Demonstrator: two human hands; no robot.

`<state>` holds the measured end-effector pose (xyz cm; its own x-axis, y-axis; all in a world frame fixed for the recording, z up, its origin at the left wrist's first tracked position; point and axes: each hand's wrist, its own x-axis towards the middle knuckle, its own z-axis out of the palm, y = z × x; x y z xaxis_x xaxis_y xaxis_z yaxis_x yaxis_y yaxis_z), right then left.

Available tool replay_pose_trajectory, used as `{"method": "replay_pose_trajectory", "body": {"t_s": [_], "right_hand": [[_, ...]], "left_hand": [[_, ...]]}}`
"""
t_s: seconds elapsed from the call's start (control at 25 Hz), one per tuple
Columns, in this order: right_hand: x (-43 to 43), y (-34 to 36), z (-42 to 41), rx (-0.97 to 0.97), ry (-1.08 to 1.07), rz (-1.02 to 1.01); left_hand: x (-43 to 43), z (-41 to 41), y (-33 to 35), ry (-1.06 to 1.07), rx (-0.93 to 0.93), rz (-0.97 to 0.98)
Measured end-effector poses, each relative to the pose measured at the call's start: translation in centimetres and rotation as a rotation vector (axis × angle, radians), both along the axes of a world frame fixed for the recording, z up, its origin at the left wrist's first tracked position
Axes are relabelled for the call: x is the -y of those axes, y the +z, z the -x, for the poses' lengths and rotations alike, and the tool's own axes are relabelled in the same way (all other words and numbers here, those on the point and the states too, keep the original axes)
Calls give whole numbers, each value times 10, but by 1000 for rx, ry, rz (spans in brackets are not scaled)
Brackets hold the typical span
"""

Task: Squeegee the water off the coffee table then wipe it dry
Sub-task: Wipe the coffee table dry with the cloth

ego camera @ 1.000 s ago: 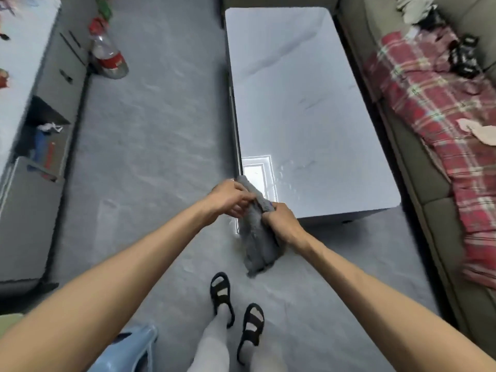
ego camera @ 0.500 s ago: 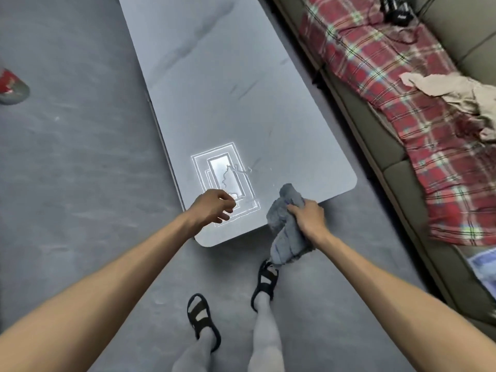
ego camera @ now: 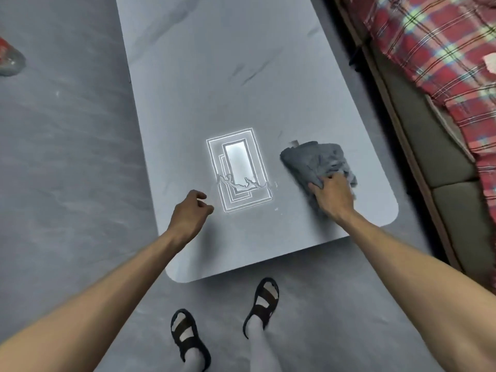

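The coffee table (ego camera: 241, 76) fills the middle of our view, and its near end is where trouble can start. Beyond its right long edge stands the sofa (ego camera: 442, 162) with a red plaid blanket (ego camera: 429, 49); a hard sweep that way could flick water onto it. The grey cloth (ego camera: 314, 159) sits bunched on the table's near right part. Our right hand (ego camera: 332, 197) is on top, fingers curled into the folds and gripping them. Wadded like that, we judge it may smear rather than soak. Our left hand (ego camera: 188, 213) hovers over the table's near left part, fingers loosely curled, holding nothing. Between the hands the puddle (ego camera: 239, 187) lies close to the table's near edge; dragging the cloth toward us could spill it onto the floor (ego camera: 67, 157) by our sandals (ego camera: 261, 304).
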<state>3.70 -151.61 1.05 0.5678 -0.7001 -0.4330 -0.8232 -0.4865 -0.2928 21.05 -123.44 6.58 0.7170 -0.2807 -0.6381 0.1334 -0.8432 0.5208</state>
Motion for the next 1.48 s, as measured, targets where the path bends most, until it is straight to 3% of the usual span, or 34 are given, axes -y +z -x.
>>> {"method": "replay_pose_trajectory", "body": {"t_s": [0.08,0.32,0.6,0.76,0.96,1.12,1.28,1.48], "right_hand": [[1,-32,-7,7,59,96],[1,-77,-49,117,-36,264],[-24,-88,-101,359,-301,134],[-82,-92,-157,441,-86,102],[-149,-100,-210,404,420,95],[-177,-102,-223,356,667,8],[-192,-99,-225,341,767,-46],[-242,-98,-211,310,1063,-59]], "left_hand": [[-18,-16,-37,-12,82,-77],[-73,-54,-118,-130,347,-207],[-94,-49,-148,-30,290,-55],[-105,-57,-145,58,252,16],[-118,-66,-141,265,176,209],[-125,-71,-139,388,99,308],[-125,-70,-138,396,94,307],[-129,-67,-136,246,193,231]]}}
